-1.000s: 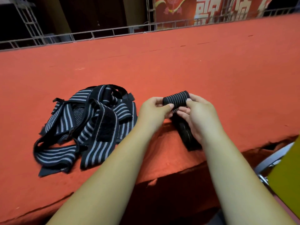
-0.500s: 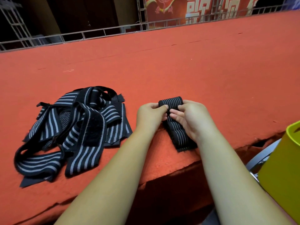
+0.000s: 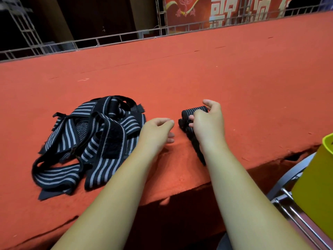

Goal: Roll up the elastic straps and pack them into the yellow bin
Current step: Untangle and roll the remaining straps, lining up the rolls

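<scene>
A partly rolled black elastic strap with grey stripes (image 3: pixel 192 112) lies on the red carpeted platform (image 3: pixel 234 78). Its unrolled tail runs back toward the platform's front edge, under my right forearm. My right hand (image 3: pixel 209 121) grips the roll with fingers curled round it. My left hand (image 3: pixel 158 130) hovers just left of the roll, fingers loosely curled, holding nothing. A tangled pile of several loose striped straps (image 3: pixel 90 141) lies to the left. The yellow bin (image 3: pixel 317 186) stands at the lower right, below the platform's edge, only partly in view.
A metal chair frame (image 3: pixel 292 201) sits beside the bin at the lower right. A metal railing (image 3: pixel 108 38) runs along the platform's far edge, with a red banner behind it. The platform's front edge drops off into shadow near me.
My left hand has let go of the roll and drawn back to the left. My right hand alone keeps hold of it. The view has shifted slightly.
</scene>
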Motion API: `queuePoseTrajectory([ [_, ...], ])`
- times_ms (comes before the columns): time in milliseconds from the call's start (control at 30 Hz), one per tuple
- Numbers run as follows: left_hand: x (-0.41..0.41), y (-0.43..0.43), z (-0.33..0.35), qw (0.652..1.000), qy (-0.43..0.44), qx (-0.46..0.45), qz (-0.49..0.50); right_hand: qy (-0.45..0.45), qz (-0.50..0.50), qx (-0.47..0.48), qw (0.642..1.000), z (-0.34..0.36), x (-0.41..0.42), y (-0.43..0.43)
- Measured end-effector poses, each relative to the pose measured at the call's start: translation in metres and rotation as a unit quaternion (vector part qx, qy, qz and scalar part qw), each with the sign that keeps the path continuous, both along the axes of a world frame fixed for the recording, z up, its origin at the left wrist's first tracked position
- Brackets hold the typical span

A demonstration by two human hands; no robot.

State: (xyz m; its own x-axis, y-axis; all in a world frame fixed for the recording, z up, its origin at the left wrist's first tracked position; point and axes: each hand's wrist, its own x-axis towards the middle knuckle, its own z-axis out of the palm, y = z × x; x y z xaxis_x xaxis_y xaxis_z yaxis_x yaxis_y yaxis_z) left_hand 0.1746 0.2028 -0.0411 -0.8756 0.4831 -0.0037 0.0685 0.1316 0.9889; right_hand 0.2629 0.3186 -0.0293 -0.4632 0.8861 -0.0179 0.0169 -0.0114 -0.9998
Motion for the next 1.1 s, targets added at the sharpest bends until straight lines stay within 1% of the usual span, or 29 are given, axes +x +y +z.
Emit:
queuePoseTrajectory([
  [67, -0.002, -0.02, 0.002, 1.0, 0.011, -0.013, 0.0, -0.008, 0.012, 0.015, 1.0, -0.002, -0.007, -0.009],
  [167, -0.009, -0.05, 0.003, 0.999, 0.032, -0.022, 0.014, 0.017, 0.024, 0.045, 0.999, -0.001, -0.021, -0.027],
  [233, -0.014, -0.07, 0.005, 0.999, 0.044, -0.019, 0.025, 0.021, 0.045, 0.047, 0.998, 0.008, -0.024, -0.048],
  [333, -0.02, -0.099, 0.011, 0.997, 0.06, 0.0, 0.05, 0.019, 0.105, 0.027, 0.994, 0.025, -0.028, -0.083],
  [467, -0.029, -0.129, 0.025, 0.995, 0.073, 0.022, 0.065, 0.019, 0.172, 0.04, 0.984, 0.023, -0.045, -0.104],
  [533, -0.041, -0.15, 0.033, 0.992, 0.069, 0.047, 0.09, 0.026, 0.196, 0.043, 0.979, 0.021, -0.056, -0.116],
  [633, -0.066, -0.182, 0.038, 0.981, 0.084, 0.06, 0.166, 0.043, 0.228, 0.048, 0.972, 0.017, -0.073, -0.136],
  [700, -0.085, -0.201, 0.032, 0.97, 0.104, 0.021, 0.217, 0.046, 0.245, 0.06, 0.967, 0.015, -0.084, -0.15],
  [767, -0.101, -0.217, 0.018, 0.963, 0.125, -0.042, 0.236, 0.044, 0.263, 0.089, 0.96, 0.011, -0.093, -0.163],
  [900, -0.121, -0.233, -0.006, 0.949, 0.198, -0.185, 0.164, 0.048, 0.304, 0.145, 0.94, 0.007, -0.105, -0.187],
  [1000, -0.126, -0.24, -0.015, 0.949, 0.187, -0.231, 0.102, 0.026, 0.343, 0.188, 0.92, 0.001, -0.113, -0.201],
  [1100, -0.134, -0.251, -0.021, 0.933, 0.196, -0.292, 0.079, -0.025, 0.353, 0.271, 0.895, -0.008, -0.122, -0.212],
])
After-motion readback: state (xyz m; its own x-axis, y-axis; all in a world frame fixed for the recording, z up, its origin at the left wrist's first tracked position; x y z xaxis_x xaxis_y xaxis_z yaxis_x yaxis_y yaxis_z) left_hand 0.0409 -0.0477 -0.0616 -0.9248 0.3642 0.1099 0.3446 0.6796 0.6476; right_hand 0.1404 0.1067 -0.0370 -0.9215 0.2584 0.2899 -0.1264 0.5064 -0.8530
